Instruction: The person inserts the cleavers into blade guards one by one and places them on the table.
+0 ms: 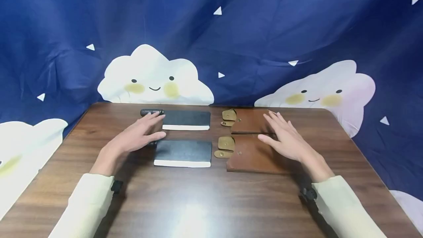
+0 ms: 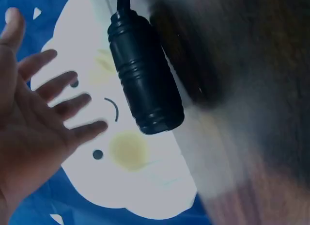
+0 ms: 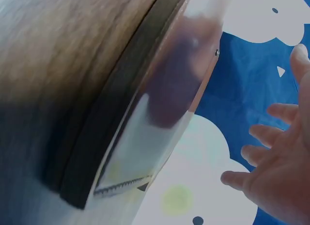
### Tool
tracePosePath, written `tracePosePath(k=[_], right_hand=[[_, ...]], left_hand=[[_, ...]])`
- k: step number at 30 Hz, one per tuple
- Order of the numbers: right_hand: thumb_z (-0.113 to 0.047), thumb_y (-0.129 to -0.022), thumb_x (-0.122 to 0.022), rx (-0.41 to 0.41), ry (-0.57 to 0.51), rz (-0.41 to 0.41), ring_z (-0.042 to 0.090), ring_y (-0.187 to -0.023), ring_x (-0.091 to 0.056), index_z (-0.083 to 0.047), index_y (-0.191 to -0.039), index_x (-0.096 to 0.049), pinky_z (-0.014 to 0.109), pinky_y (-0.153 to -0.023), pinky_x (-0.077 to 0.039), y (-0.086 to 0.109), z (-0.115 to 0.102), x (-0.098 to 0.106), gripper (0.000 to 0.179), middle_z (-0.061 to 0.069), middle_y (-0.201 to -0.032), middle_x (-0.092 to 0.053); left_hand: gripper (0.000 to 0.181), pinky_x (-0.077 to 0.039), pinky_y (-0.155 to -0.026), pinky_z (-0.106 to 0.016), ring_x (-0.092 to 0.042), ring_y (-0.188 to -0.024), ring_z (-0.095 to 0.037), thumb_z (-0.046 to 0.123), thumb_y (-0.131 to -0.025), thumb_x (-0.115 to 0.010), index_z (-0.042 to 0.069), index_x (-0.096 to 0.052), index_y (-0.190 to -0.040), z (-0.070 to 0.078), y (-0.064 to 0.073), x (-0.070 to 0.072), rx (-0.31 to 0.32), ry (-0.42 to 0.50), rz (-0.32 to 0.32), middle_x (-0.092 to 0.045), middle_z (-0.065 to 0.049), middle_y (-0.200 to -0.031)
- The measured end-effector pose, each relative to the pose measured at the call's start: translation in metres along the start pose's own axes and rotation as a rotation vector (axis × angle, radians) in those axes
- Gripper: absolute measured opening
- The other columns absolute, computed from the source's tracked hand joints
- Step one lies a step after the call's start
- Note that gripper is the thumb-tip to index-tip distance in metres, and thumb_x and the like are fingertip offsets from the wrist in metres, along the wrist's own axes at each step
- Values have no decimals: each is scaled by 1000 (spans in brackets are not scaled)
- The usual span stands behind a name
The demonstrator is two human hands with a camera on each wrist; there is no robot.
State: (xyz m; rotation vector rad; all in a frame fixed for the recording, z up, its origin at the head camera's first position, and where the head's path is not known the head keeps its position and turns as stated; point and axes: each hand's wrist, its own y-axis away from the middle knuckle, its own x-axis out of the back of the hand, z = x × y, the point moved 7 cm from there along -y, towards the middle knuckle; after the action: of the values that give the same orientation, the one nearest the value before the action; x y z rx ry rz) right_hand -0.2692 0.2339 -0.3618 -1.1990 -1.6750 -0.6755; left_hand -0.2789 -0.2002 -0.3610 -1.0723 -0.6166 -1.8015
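Note:
Two cleavers lie one behind the other on the table, a far cleaver (image 1: 186,118) and a near cleaver (image 1: 183,151), each with a dark blade and a bright edge toward me. My left hand (image 1: 137,135) hovers with spread fingers over their handle side, hiding most of the near handle. One black ridged handle (image 2: 145,74) fills the middle of the left wrist view. To the right lie two brown leather sheaths with olive straps, a far sheath (image 1: 249,120) and a near sheath (image 1: 254,155). Above their right ends is my right hand (image 1: 289,140), fingers extended, holding nothing.
The brown wooden table (image 1: 211,201) carries these things near its far edge. Behind it hangs a blue curtain (image 1: 251,28) with clouds and white triangles. Dark wrist straps sit at both pale sleeves (image 1: 87,201).

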Motion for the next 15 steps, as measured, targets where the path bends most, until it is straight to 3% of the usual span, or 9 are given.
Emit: tracePosePath(k=[4, 11, 15], right_hand=[[-52, -101, -56, 18, -10, 14, 40, -153, -3, -4, -160, -24, 66, -116, -4, 2, 2, 5, 83, 20, -167, -14], [-47, -101, -59, 62, -30, 24, 39, -153, -7, -3, -159, -26, 64, -117, -7, 6, 5, 5, 81, 19, -166, -17], [-46, -100, -62, 94, -37, 9, 37, -153, -8, -2, -158, -28, 61, -118, -11, 7, 6, 3, 81, 19, -166, -20]], left_hand=[[68, -24, -115, -59, -25, -149, -36, 48, -103, -56, 13, -36, -158, -5, 5, 8, 6, 127, 12, -32, -14, -162], [64, -36, -108, -59, -43, -139, -39, 48, -101, -59, 12, -46, -152, -17, 18, 8, 47, 174, 11, -47, -13, -153], [63, -37, -107, -60, -48, -135, -39, 47, -98, -65, 11, -53, -148, -26, 20, 6, 64, 220, 8, -54, -15, -146]])
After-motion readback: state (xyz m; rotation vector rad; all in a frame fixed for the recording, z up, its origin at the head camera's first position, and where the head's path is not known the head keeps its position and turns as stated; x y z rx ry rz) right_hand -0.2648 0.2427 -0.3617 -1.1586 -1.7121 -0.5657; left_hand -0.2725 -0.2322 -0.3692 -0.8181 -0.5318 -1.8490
